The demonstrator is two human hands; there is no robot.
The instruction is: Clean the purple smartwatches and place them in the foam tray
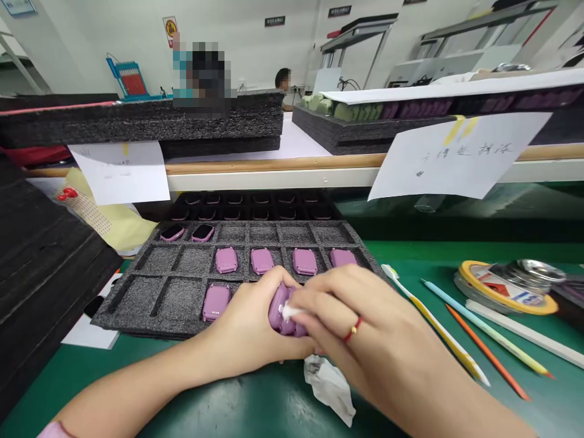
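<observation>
My left hand (246,322) is shut around a pink smartwatch case (279,311), which is partly hidden by my fingers. My right hand (356,322), with a red ring on one finger, pinches a bit of white tissue or cotton (287,312) against the case. Behind my hands lies a black foam tray (137,310) with square compartments. Several pink watch cases sit in it, such as one (226,260) with its back up and one (202,232) with a dark screen up. A crumpled white tissue (329,389) lies below my hands.
On the green mat (228,407) to the right lie a toothbrush (429,316), thin coloured sticks (488,353) and a roll of tape (506,287). Black foam stacks (41,274) stand at left. Shelf papers hang ahead, and a person (283,79) sits far behind.
</observation>
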